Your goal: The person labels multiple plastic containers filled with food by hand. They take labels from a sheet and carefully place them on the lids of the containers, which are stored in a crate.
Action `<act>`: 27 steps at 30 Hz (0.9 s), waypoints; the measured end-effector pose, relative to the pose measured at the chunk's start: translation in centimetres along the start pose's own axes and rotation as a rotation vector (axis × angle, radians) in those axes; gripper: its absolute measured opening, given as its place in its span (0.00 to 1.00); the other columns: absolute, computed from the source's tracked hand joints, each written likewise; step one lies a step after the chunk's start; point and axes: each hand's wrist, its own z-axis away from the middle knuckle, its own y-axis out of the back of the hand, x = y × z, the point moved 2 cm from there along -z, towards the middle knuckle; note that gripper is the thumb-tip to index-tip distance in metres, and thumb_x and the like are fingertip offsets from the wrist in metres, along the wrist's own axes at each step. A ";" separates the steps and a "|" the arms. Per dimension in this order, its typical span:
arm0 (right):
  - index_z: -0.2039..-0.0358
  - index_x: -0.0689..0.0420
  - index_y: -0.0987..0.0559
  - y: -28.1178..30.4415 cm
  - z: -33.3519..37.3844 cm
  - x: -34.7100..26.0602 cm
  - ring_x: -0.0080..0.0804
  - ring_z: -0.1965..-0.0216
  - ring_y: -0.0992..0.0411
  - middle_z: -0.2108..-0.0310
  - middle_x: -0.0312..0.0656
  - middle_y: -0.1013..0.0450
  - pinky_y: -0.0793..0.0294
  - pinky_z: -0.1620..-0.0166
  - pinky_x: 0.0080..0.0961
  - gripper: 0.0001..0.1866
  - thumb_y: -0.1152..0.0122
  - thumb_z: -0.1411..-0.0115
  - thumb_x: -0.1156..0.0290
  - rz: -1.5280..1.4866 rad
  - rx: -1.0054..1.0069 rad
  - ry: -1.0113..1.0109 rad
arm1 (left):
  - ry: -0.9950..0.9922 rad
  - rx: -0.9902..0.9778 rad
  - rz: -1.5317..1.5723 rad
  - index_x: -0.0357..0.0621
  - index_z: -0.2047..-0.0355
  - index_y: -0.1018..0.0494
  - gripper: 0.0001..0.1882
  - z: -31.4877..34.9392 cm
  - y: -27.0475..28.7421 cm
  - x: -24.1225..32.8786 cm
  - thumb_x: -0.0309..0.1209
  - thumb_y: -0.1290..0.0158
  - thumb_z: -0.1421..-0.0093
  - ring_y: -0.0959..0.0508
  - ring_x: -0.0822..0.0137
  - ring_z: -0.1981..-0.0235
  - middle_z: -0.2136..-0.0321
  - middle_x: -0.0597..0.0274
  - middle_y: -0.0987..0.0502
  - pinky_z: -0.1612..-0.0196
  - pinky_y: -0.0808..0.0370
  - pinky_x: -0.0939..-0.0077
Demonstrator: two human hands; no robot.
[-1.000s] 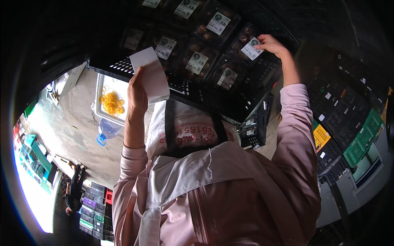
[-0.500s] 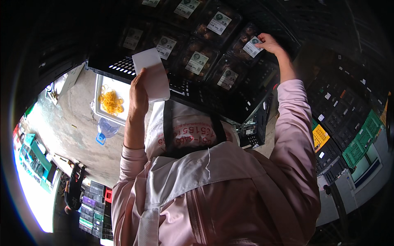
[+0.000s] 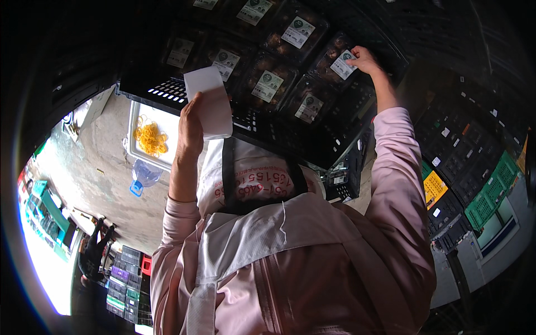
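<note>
In my left hand (image 3: 191,124) is a folded white strip of label paper (image 3: 215,106), held upright over the near edge of the black crate (image 3: 304,146). My right hand (image 3: 365,60) reaches to the far right of that crate. Its thumb and curled fingers are closed at the upper right edge of a white-and-green label (image 3: 343,65), which lies on a clear-lidded pack (image 3: 324,70) of brownish food. Several like packs fill the crate in rows, each with a similar label, such as the labelled pack (image 3: 277,70) to the left.
Left of the crate stands a white tray (image 3: 132,146) with yellow rubber bands (image 3: 151,138), a clear plastic bottle (image 3: 146,174) beside it. Stacked dark crates and a green crate (image 3: 484,207) line the right. A person in dark clothes (image 3: 92,254) is at the lower left.
My left hand and the paper strip have shifted very slightly right. My right hand stays at the same label. The person at the lower left has moved a little left.
</note>
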 end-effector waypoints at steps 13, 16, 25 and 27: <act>0.66 0.57 0.29 0.2 1.6 -2.2 0.35 0.63 0.31 0.65 0.42 0.29 0.33 0.60 0.27 0.18 0.36 0.58 0.67 0.105 0.042 -0.045 | 0.023 0.042 -0.015 0.31 0.57 0.36 0.22 -0.3 0.2 -0.3 0.39 0.68 0.39 0.25 0.63 0.68 0.64 0.50 0.27 0.62 0.29 0.76; 0.65 0.56 0.29 0.3 1.9 -3.0 0.37 0.62 0.31 0.65 0.42 0.29 0.33 0.59 0.28 0.19 0.36 0.58 0.66 0.140 0.059 -0.006 | 0.001 0.059 -0.050 0.31 0.58 0.35 0.23 -0.2 0.5 -0.5 0.40 0.68 0.39 0.25 0.63 0.68 0.65 0.50 0.27 0.62 0.29 0.76; 0.65 0.57 0.29 0.5 1.7 -2.6 0.38 0.60 0.32 0.63 0.43 0.30 0.33 0.58 0.29 0.19 0.36 0.58 0.66 0.180 0.041 -0.033 | -0.009 0.051 -0.055 0.30 0.58 0.35 0.25 -0.3 0.2 -0.5 0.42 0.68 0.39 0.24 0.64 0.69 0.66 0.51 0.26 0.63 0.28 0.76; 0.64 0.57 0.29 0.5 1.8 -3.0 0.38 0.60 0.32 0.62 0.43 0.30 0.33 0.58 0.28 0.20 0.36 0.58 0.66 0.163 0.019 -0.050 | -0.013 0.045 -0.061 0.30 0.59 0.35 0.25 -0.3 0.3 -0.5 0.42 0.68 0.39 0.24 0.64 0.69 0.66 0.51 0.26 0.62 0.28 0.76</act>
